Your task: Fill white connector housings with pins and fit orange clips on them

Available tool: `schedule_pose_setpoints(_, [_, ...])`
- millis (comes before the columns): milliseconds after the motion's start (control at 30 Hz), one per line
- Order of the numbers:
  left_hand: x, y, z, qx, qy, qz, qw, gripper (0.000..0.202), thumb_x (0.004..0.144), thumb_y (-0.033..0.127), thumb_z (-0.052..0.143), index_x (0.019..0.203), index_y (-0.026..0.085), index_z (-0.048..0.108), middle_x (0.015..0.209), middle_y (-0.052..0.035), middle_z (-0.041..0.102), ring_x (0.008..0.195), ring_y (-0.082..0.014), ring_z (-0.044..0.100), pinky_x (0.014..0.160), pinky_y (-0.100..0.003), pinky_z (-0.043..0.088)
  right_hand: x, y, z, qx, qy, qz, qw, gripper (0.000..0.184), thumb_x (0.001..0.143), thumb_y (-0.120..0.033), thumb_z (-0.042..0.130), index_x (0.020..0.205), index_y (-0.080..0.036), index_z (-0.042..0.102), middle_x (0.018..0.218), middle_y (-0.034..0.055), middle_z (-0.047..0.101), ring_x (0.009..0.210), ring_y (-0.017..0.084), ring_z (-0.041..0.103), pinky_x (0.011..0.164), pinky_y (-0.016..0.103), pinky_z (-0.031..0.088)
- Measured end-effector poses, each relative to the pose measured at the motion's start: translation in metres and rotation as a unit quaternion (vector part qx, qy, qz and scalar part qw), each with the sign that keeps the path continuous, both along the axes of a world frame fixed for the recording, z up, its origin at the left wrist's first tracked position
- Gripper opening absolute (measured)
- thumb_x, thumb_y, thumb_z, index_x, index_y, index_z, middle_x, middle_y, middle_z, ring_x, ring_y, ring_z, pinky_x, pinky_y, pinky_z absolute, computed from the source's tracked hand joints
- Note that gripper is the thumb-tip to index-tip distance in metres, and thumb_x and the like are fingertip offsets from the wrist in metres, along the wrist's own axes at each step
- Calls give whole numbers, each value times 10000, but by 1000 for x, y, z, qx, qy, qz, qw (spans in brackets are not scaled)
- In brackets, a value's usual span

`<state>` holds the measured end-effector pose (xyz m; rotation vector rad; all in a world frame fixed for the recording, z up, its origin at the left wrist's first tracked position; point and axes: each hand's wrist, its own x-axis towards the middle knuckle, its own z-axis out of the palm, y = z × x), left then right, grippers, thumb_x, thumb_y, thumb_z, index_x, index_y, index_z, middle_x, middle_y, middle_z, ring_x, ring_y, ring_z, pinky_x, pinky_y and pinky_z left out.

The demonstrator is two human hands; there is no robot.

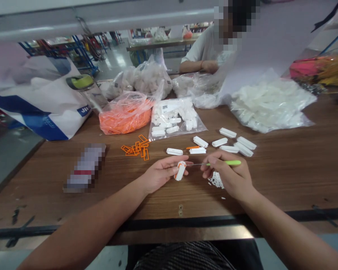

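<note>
Between the fingers and thumb of my left hand [162, 173] is a small white plastic part [180, 172] with an orange frame around its edge. My right hand [233, 173] pinches a thin pick with a lime-green handle [233, 162]. The pick's metal shaft points left, and its tip reaches the upper edge of the white part; exact contact is too small to tell. Under my right hand lies a heap of tiny white pieces [217, 180], partly hidden. Beyond both hands lie several white plastic parts [220, 142], one with an orange frame [192, 147] beside it.
Loose orange frames [135, 148] lie left of centre, before a bag of orange pieces [126, 117]. Bags of white parts [171, 120] and white pieces [270, 101] stand behind. A blurred flat object [86, 168] lies left. Another person [199, 56] sits across the table.
</note>
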<state>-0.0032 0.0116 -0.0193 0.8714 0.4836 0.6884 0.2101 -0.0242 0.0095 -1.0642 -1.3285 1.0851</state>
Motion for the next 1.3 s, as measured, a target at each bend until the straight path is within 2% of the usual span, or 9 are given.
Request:
schedule_pose_setpoints(300, [-1,2,-1,-9,7,9,1000,340,818,212,708,1157,193,686,1072,-114,707,888,-171,654,754,-257,445,-1,3,0,1,-22,-8,1000,219,875,-322,578,730,-170,642,646,13,667,504,121,637,472,236,514])
schedule_pose_setpoints(467, [0,1,1,-19,7,30,999,339,799,170,719,1133,211,681,1110,-97,698,912,-184,672,743,-271,490,29,7,9,-21,-122,-2,992,225,885,-366,564,792,-182,656,661,15,674,567,135,646,507,244,517])
schedule_pose_setpoints(633, [1,1,2,-24,12,54,998,302,769,154,738,1065,192,691,986,-81,720,872,-185,667,720,-285,500,81,-1,-2,67,-395,-36,915,203,858,-357,578,884,-201,707,885,81,742,800,242,696,713,394,554])
schedule_pose_setpoints(767, [4,0,2,-21,21,68,997,298,747,166,757,1038,181,695,992,-76,720,744,-134,641,682,-266,486,107,-8,-26,150,-477,-10,866,213,861,-324,547,944,-213,709,980,89,726,929,268,677,826,463,546])
schedule_pose_setpoints(867, [6,-1,2,-27,36,82,996,313,725,179,780,1023,178,683,981,-67,716,742,-133,650,679,-260,487,112,-11,-32,167,-496,24,852,250,855,-348,570,1017,-216,707,1052,93,704,1027,271,644,892,462,527])
schedule_pose_setpoints(1067, [8,-2,3,2,94,99,991,303,697,208,799,951,169,638,865,-14,679,763,-132,653,625,-214,505,76,-13,-11,205,-485,-39,849,221,890,-342,556,943,-213,727,985,92,720,958,257,661,881,472,519])
schedule_pose_setpoints(1167, [8,-4,4,36,125,93,987,266,685,206,801,860,152,608,844,-2,657,747,-109,620,589,-186,499,30,-20,1,206,-429,12,880,281,877,-348,593,1098,-196,677,1066,97,691,958,213,661,838,372,550])
schedule_pose_setpoints(1233, [8,-5,4,57,133,85,986,274,678,214,802,842,150,592,810,5,645,728,-104,602,568,-180,499,1,-23,3,214,-431,54,875,390,856,-364,613,1195,-172,626,1098,114,680,926,217,667,774,353,563])
schedule_pose_setpoints(1300, [8,-7,3,69,141,76,985,276,677,226,800,835,149,587,774,13,634,691,-96,592,556,-180,501,-18,-23,2,231,-442,55,865,303,896,-266,533,1152,-153,650,961,105,709,805,210,674,673,338,556])
